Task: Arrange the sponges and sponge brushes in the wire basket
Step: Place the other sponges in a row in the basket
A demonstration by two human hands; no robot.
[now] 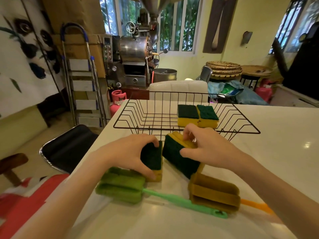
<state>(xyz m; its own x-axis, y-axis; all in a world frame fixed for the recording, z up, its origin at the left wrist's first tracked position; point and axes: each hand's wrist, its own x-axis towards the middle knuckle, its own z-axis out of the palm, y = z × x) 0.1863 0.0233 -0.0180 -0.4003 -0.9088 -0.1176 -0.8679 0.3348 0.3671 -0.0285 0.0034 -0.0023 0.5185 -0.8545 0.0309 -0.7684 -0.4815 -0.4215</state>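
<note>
Left hand (pixel 131 152): I have it clamped over one sponge (pixel 152 159), thumb on the near edge and fingertips on the far edge, just short of the wire basket's (pixel 120 121) near rim. That sponge sits green side up on the worktop (pixel 276 152), so I judge this grip is meant for a straight lift over the rim.

Right hand (pixel 207 149): closed on a second sponge (pixel 179 156), fingers on its yellow top edge and thumb pressed into the green face. This one is tipped up, its far end raised toward the basket's near rim, which suggests it is the first to go in.

Sponges already in: two sponges (pixel 197 115) lie side by side, touching, green side up, toward the right half of the basket floor. The left half looks bare, so I take that as room for the pair I hold.

Green sponge brush (pixel 120 185): lies on the worktop on my side of the basket, its head just behind my left hand and its handle running right.

Brown sponge brush (pixel 214 194): on my side of the basket too, nearer me than my right hand; its head rests over the end of the green handle, and its orange handle points right.

Progress: my estimate is partway, with two sponges placed, two in hand, both brushes waiting.

Risk: the wire rim could snag a sponge corner.
</note>
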